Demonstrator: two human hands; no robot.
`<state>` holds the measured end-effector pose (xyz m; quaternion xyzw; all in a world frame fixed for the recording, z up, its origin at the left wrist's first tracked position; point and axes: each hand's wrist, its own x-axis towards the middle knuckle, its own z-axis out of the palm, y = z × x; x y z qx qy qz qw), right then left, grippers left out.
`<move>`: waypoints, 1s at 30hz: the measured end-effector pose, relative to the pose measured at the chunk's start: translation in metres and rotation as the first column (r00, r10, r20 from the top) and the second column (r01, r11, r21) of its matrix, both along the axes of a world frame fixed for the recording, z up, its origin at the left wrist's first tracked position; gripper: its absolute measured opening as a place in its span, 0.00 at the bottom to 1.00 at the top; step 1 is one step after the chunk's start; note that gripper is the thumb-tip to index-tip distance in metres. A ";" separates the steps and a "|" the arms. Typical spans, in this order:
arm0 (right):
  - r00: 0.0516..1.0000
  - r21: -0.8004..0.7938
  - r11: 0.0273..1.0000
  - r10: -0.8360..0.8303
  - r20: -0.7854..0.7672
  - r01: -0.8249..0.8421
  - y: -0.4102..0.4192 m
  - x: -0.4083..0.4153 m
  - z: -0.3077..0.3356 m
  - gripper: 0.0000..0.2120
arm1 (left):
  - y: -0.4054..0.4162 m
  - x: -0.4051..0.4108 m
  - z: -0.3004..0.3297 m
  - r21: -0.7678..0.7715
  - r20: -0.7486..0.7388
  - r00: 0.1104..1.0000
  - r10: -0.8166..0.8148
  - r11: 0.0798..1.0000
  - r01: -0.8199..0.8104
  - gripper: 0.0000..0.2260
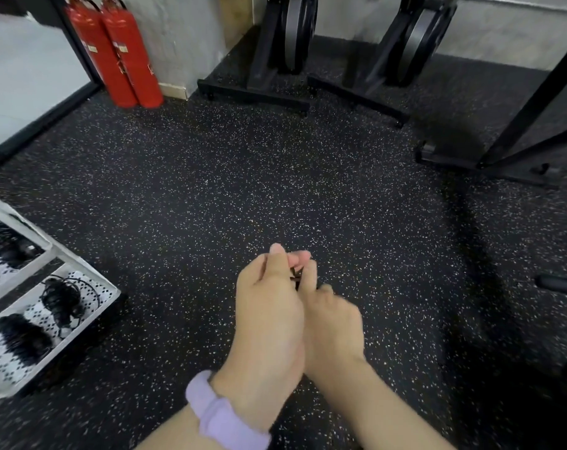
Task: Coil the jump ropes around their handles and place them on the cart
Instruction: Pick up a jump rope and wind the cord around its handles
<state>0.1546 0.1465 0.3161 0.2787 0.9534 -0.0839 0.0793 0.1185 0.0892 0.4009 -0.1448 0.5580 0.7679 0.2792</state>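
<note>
Left hand (269,306): low centre of the head view, fingers curled inward, thumb up; it holds a thin black jump rope (296,276), of which only a short dark piece shows between the two hands. A lilac band (222,414) sits on the left wrist.

Right hand (332,323): pressed against the left hand, blurred, fingers bent toward the same dark piece of rope; whether it actually grips the rope cannot be told.

White perforated metal cart (90,280): left edge of the view, two tray levels showing. The nearer tray holds two coiled black rope bundles (63,298), one tight and one with loose loops trailing out. The farther tray holds another dark bundle (7,243), partly cut off by the frame.

Black rubber floor with white speckles (210,190): lies under both hands and the cart.

Two red fire extinguishers (119,50): upright, side by side, touching, against the grey wall at upper left.

Black metal equipment stands (275,60): upper centre and upper right, feet resting on the floor, well apart from the hands.
</note>
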 end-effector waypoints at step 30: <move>0.813 -0.936 0.298 -0.488 -0.319 -0.188 0.029 0.019 0.038 0.17 | -0.025 -0.044 -0.011 -0.529 -0.463 0.741 -0.487 0.822 0.210 0.15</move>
